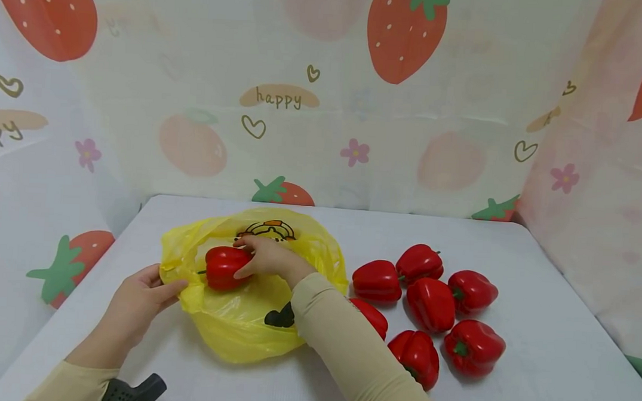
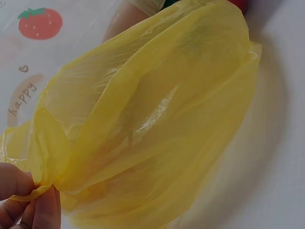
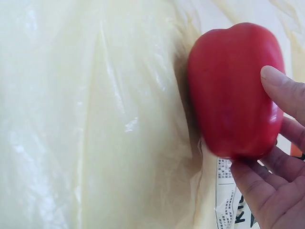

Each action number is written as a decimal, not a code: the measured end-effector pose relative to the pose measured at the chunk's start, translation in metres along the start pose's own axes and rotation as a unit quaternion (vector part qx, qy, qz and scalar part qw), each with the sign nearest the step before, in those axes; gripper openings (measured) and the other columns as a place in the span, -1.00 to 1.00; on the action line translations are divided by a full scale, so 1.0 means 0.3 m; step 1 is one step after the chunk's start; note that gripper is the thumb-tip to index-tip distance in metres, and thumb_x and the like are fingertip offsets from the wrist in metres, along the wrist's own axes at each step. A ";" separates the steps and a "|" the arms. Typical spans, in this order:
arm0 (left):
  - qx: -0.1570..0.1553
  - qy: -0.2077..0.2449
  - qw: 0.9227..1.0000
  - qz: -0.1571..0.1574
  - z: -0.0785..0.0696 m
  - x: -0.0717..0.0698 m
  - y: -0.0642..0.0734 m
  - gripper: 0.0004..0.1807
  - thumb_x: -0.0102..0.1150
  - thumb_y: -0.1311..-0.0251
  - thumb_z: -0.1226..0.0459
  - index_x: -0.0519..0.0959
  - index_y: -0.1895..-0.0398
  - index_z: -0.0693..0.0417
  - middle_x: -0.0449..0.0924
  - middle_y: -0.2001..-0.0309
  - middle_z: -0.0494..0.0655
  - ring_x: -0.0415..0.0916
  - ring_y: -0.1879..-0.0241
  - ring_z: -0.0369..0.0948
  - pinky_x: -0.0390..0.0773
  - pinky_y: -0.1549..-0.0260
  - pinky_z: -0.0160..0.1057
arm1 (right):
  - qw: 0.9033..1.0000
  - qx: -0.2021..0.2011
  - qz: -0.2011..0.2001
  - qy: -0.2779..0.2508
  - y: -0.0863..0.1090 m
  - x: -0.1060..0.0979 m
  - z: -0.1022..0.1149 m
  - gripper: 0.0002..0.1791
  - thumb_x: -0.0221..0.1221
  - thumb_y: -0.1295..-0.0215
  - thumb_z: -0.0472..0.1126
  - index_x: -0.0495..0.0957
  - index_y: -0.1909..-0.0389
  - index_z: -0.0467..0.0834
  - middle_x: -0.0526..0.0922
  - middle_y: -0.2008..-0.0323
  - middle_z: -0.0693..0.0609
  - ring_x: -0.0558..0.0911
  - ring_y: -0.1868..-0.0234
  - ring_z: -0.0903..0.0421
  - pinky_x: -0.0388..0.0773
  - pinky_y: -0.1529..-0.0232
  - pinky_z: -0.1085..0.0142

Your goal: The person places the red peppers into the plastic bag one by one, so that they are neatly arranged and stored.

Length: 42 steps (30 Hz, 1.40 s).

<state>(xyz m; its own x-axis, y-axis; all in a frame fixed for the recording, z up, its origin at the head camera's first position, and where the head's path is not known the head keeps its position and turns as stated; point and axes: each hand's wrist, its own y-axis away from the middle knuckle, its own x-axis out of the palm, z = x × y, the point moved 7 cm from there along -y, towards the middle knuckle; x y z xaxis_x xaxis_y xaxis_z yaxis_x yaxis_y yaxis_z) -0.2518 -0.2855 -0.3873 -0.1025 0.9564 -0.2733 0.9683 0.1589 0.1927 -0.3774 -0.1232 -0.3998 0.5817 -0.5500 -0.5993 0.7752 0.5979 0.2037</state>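
A yellow plastic bag with a printed cartoon lies with its mouth spread wide. At its left edge my left hand pinches the rim between thumb and fingers; the left wrist view shows the gathered film at the fingertips. My right hand reaches into the mouth from the right and holds a red bell pepper by its blunt end, its stem pointing left. In the right wrist view the thumb lies on the side of the pepper and the fingers curl under its end.
Right of the bag, several more red bell peppers sit in a loose group on the white table. One pepper is partly behind my right sleeve. A patterned cloth hangs along the back and sides.
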 end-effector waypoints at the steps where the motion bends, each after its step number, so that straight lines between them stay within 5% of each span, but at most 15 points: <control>1: 0.001 -0.004 1.000 0.000 -0.002 0.000 0.001 -0.23 0.12 -0.19 0.07 0.07 -0.36 0.23 0.21 -0.27 0.21 0.47 0.16 -0.44 0.51 0.08 -0.32 | 1.000 -0.001 0.000 0.000 0.001 -0.003 0.001 -0.35 0.39 0.08 -0.10 0.41 -0.11 0.14 0.49 -0.03 0.14 0.42 -0.01 0.16 0.44 -0.04 0.24; 23: 0.000 -0.044 0.999 -0.015 0.011 -0.034 -0.008 -0.20 0.11 -0.17 0.01 0.08 -0.35 0.24 0.22 -0.27 0.22 0.46 0.15 -0.41 0.46 0.03 -0.23 | 0.998 -0.041 0.020 -0.037 0.047 -0.069 0.005 -0.37 0.36 0.01 -0.17 0.41 -0.16 -0.04 0.49 -0.08 0.04 0.44 -0.12 0.08 0.48 -0.04 0.35; 42: -0.005 -0.048 0.999 -0.016 0.021 -0.039 -0.022 -0.18 0.10 -0.17 -0.01 0.05 -0.37 0.22 0.20 -0.28 0.22 0.45 0.06 -0.31 0.46 0.03 -0.25 | 0.992 -0.100 0.069 -0.038 0.181 -0.187 0.065 -0.40 0.32 -0.04 -0.18 0.40 -0.16 -0.05 0.47 -0.11 0.04 0.42 -0.16 0.03 0.48 -0.02 0.39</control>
<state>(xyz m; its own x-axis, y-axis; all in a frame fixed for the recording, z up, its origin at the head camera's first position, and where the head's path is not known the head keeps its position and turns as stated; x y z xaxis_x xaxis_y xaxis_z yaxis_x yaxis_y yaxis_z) -0.2558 -0.2993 -0.3913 -0.1113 0.9229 -0.3685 0.9626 0.1922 0.1907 -0.3632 -0.0711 -0.3399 0.7020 -0.4925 -0.5145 0.6266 0.7705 0.1174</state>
